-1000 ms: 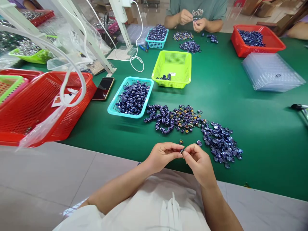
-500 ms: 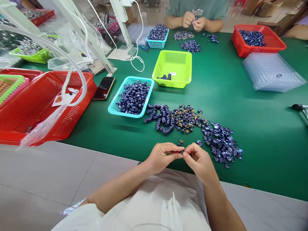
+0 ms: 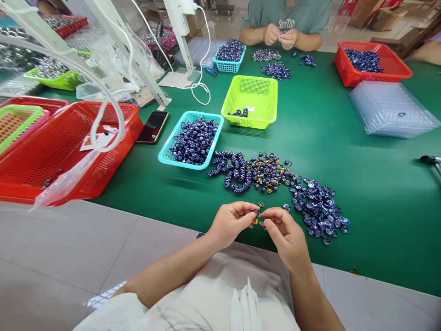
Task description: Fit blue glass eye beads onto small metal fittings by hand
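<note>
My left hand pinches a small dark ring-shaped piece with an orange-gold part between thumb and forefinger. Close beside it, my right hand has thumb and fingers drawn together at that piece; what they grip is too small to make out. One loose gold-and-dark piece lies just beyond the fingertips, and a single dark disc rests near the right hand. Further off are a heap of orange-and-dark ring pieces, a pile of shiny dark blue discs and curved rows of dark pieces.
A blue basket full of dark pieces and a green basket stand beyond. Red trays and a phone lie left. Clear plastic trays and a red bin are right. A co-worker sits opposite.
My fingertips have parted slightly, showing the ring-shaped piece and its orange part in my left hand. The right fingers have drawn back a little. The whole view has shifted slightly.
</note>
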Tool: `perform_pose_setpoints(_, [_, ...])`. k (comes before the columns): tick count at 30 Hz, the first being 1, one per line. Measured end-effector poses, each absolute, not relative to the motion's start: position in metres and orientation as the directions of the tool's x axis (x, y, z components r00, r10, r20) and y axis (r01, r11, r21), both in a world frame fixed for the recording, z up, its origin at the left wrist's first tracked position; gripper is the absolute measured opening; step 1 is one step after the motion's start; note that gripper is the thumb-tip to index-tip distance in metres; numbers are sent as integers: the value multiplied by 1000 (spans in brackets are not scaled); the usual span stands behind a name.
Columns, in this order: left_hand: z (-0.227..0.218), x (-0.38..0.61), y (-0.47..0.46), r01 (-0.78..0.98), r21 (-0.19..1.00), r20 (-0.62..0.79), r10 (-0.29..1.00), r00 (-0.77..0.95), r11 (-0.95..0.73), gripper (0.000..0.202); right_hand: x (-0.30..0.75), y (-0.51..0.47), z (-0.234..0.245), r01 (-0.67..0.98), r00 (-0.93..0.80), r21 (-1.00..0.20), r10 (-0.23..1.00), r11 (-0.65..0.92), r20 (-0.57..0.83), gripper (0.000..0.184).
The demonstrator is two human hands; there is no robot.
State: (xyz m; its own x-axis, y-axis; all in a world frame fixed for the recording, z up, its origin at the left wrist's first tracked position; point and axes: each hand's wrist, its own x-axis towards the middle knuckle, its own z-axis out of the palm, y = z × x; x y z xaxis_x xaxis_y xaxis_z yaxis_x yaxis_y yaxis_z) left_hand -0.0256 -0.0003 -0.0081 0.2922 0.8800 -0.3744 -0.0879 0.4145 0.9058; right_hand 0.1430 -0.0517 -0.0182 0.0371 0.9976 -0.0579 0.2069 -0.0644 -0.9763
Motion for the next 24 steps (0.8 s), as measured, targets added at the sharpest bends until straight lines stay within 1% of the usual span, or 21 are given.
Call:
perform_pose_setpoints(2, [-8,-25,1,-90,906,-374,881,290,414,22,144,-56,-21,278,59,-960,997,37,56,14])
perform_pose_setpoints(4, [-8,-24,2,-108,900,-375,878,297,422,19,144,-59,-23,359,52,-921,982,150,180,17])
perform_pose_setpoints(6, [-9,-23,2,-119,896,-376,874,308,428,16,143,-60,-23,424,26,-873,961,240,276,21])
perform_pose_setpoints(13, [-12,-19,2,-80,903,-370,858,356,422,14,138,-54,-21,554,-110,-719,892,420,438,33])
perform_pose_setpoints(15, [-13,-18,2,-91,900,-371,857,357,427,14,138,-52,-23,582,-129,-683,880,441,458,34])
perform_pose_setpoints(17, [-13,-18,2,-89,899,-375,857,354,430,15,138,-53,-25,587,-123,-685,884,431,451,33])
perform_pose_setpoints(21, [-14,-18,1,-36,902,-386,843,374,429,22,140,-55,-27,545,-48,-765,924,343,380,25])
perform_pose_setpoints(24, [-14,-19,-2,8,918,-369,847,382,396,28,141,-56,-25,510,18,-826,957,239,288,15])
